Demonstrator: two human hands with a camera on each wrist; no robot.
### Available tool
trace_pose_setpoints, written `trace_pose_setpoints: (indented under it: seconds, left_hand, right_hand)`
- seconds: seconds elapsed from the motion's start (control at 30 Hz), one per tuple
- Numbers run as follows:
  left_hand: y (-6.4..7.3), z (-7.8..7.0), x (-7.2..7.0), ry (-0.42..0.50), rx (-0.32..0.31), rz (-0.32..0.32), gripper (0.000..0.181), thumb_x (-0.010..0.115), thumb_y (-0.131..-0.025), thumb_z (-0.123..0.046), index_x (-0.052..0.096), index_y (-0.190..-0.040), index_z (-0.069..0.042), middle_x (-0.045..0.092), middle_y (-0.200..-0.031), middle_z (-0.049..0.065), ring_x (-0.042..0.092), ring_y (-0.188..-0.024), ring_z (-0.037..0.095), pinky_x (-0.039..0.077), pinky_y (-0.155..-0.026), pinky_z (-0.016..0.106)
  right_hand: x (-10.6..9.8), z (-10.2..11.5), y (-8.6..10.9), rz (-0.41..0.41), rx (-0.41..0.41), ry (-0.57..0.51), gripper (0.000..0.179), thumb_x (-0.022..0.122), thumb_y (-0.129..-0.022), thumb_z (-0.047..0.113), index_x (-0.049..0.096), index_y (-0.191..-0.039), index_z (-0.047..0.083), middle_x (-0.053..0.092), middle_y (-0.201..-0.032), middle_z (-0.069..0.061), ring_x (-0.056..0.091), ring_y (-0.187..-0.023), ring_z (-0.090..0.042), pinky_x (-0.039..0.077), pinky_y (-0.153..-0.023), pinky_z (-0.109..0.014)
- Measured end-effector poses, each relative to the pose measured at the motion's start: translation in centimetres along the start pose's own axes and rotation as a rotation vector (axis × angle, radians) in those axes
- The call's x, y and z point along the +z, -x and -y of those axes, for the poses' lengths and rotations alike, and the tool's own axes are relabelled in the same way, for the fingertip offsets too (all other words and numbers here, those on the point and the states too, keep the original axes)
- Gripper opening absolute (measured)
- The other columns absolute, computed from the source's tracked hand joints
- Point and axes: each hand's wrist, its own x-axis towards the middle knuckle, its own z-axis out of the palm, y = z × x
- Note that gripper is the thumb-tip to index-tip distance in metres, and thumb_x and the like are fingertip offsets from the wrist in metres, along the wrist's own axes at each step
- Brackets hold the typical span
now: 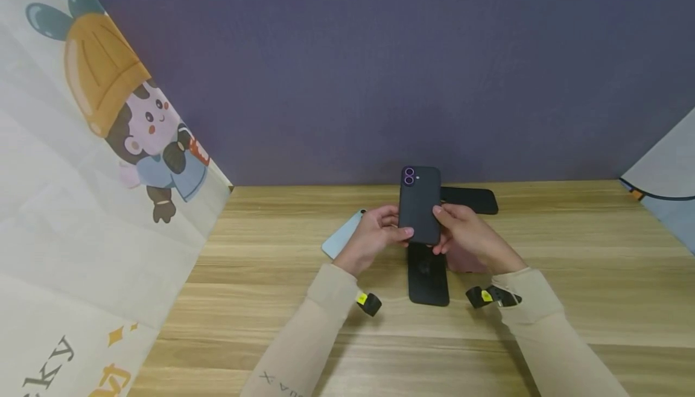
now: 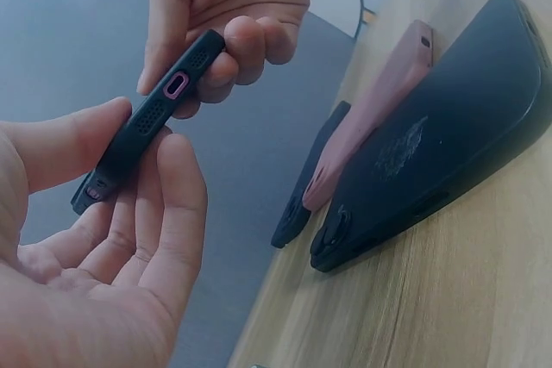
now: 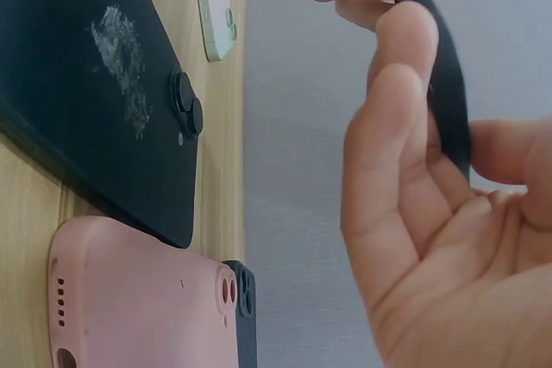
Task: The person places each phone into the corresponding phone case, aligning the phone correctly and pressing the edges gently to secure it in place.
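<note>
Both hands hold up a phone in a black case (image 1: 420, 204), its back with two ringed camera lenses turned to the head view. My left hand (image 1: 374, 234) grips its lower left corner, thumb on the back and fingers behind. On the other side my right hand (image 1: 469, 228) pinches the right edge with thumb and fingers. The left wrist view shows the case's bottom edge (image 2: 155, 105), with a pink-rimmed port in a cutout. Below the hands lies a black phone case (image 1: 429, 282) with a pale smudge on its back.
A pink phone case (image 1: 467, 261) lies partly under the right hand. Behind it rests another black case (image 1: 472, 200). A light blue phone (image 1: 342, 237) lies left, partly behind the left hand. The wooden table (image 1: 260, 300) meets a dark blue-grey panel (image 1: 326, 83) at the back.
</note>
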Motion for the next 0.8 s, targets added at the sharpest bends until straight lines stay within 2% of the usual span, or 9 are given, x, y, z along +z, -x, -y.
trace_pose_setpoints:
  seconds: [0.2, 0.3, 0.43, 0.63, 0.8]
  left_hand:
    - [-0.01, 0.07, 0.18, -0.008, -0.001, -0.022, 0.032, 0.074, -0.092, -0.001, 0.066, -0.123, 0.002, 0.072, -0.094, 0.005, 0.070, -0.078, 0.012, 0.063, -0.084, 0.044]
    - [-0.09, 0.18, 0.23, -0.015, -0.010, -0.048, 0.028, 0.074, -0.093, -0.006, 0.068, -0.119, 0.002, 0.074, -0.092, 0.005, 0.070, -0.076, 0.011, 0.063, -0.078, 0.038]
    - [-0.13, 0.28, 0.24, -0.043, -0.021, -0.079, 0.023, 0.072, -0.097, -0.017, 0.070, -0.112, 0.000, 0.077, -0.089, 0.006, 0.069, -0.070, 0.010, 0.057, -0.067, 0.028]
    - [-0.20, 0.37, 0.17, -0.083, -0.023, -0.109, 0.031, 0.067, -0.101, -0.031, 0.072, -0.106, 0.000, 0.074, -0.081, 0.001, 0.065, -0.065, 0.011, 0.054, -0.063, 0.027]
    - [-0.19, 0.35, 0.07, -0.113, -0.040, -0.133, 0.034, 0.065, -0.102, -0.035, 0.072, -0.104, -0.002, 0.072, -0.079, 0.001, 0.065, -0.065, 0.012, 0.055, -0.064, 0.028]
  right_hand:
    - [0.04, -0.38, -0.06, -0.006, 0.002, 0.025, 0.047, 0.034, -0.113, 0.031, 0.052, -0.124, -0.011, 0.066, -0.073, -0.009, 0.069, -0.062, -0.017, 0.060, -0.060, -0.030]
    - [0.11, -0.41, -0.01, -0.001, -0.003, 0.038, 0.046, 0.036, -0.113, 0.030, 0.053, -0.124, -0.011, 0.067, -0.075, -0.009, 0.069, -0.063, -0.017, 0.060, -0.061, -0.030]
    - [0.21, -0.23, 0.11, 0.020, -0.007, 0.054, 0.045, 0.038, -0.113, 0.030, 0.055, -0.124, -0.010, 0.067, -0.076, -0.010, 0.070, -0.064, -0.018, 0.060, -0.063, -0.033]
    - [0.24, -0.08, 0.18, 0.046, -0.016, 0.069, 0.042, 0.040, -0.112, 0.028, 0.056, -0.123, -0.009, 0.067, -0.077, -0.011, 0.070, -0.064, -0.019, 0.061, -0.065, -0.034]
    - [0.28, -0.10, 0.15, 0.050, -0.009, 0.075, 0.042, 0.042, -0.112, 0.030, 0.057, -0.124, -0.007, 0.066, -0.079, -0.011, 0.070, -0.066, -0.020, 0.061, -0.066, -0.035]
